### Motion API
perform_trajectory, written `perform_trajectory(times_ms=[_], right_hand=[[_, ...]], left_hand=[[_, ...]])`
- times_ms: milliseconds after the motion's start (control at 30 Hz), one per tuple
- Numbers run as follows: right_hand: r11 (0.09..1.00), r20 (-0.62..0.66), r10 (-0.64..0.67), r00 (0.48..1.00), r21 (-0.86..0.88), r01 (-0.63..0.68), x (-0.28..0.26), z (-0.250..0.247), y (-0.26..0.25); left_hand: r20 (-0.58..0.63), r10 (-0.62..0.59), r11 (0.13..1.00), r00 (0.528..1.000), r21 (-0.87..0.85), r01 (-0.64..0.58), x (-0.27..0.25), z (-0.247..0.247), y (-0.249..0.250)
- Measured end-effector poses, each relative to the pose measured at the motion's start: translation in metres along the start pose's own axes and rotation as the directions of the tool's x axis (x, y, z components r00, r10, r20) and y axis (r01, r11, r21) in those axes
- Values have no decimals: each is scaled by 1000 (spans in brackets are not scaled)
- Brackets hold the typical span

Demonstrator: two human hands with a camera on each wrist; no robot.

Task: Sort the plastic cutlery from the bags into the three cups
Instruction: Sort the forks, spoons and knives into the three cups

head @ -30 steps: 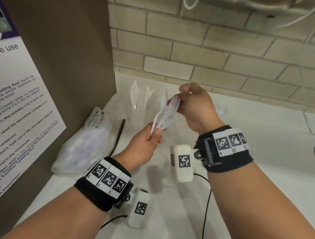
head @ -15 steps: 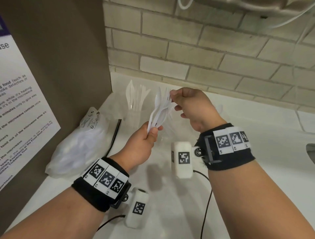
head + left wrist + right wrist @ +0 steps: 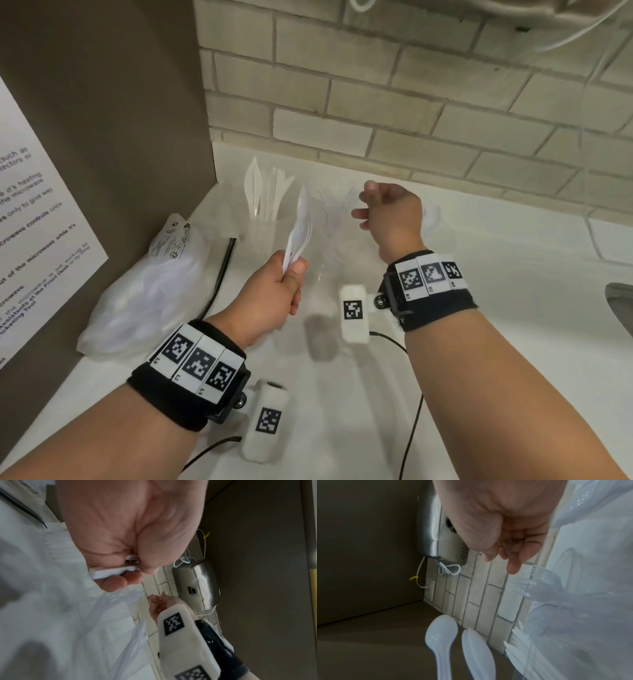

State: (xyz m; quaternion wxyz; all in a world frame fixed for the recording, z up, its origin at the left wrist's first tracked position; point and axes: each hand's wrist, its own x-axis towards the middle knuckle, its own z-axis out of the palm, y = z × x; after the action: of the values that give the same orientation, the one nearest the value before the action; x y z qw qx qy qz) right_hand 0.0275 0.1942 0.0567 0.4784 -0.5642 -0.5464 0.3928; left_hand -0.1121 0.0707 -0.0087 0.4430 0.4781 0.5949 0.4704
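Observation:
My left hand (image 3: 286, 284) grips the handles of a small bundle of white plastic spoons (image 3: 298, 230), which stand upright in front of the cups; the handles (image 3: 115, 573) show in its fist. My right hand (image 3: 371, 209) hovers over the middle clear cup (image 3: 329, 250), which holds forks (image 3: 539, 582). Its fingers (image 3: 513, 563) hang loosely curled and hold nothing. The left cup (image 3: 262, 236) holds knives. A third cup with spoons (image 3: 432, 216) is mostly hidden behind my right hand. A plastic bag (image 3: 144, 284) of cutlery lies at the left.
A brown panel with a white poster (image 3: 37, 219) walls off the left side. The brick wall (image 3: 411, 113) stands close behind the cups. A black cable (image 3: 222, 267) runs beside the bag. A sink edge (image 3: 621, 305) shows at the far right.
My right hand was pinching a piece at the top of the bundle; it has since moved right over the middle cup and is now empty. My left hand still holds the bundle.

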Motion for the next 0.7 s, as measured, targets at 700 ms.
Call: perform_trajectory(times_ms=[700], right_hand=[[991,475,-114,873,117,65,-58,-20,9]], left_hand=[[249,61,971,967,208,-114,1,28,33]])
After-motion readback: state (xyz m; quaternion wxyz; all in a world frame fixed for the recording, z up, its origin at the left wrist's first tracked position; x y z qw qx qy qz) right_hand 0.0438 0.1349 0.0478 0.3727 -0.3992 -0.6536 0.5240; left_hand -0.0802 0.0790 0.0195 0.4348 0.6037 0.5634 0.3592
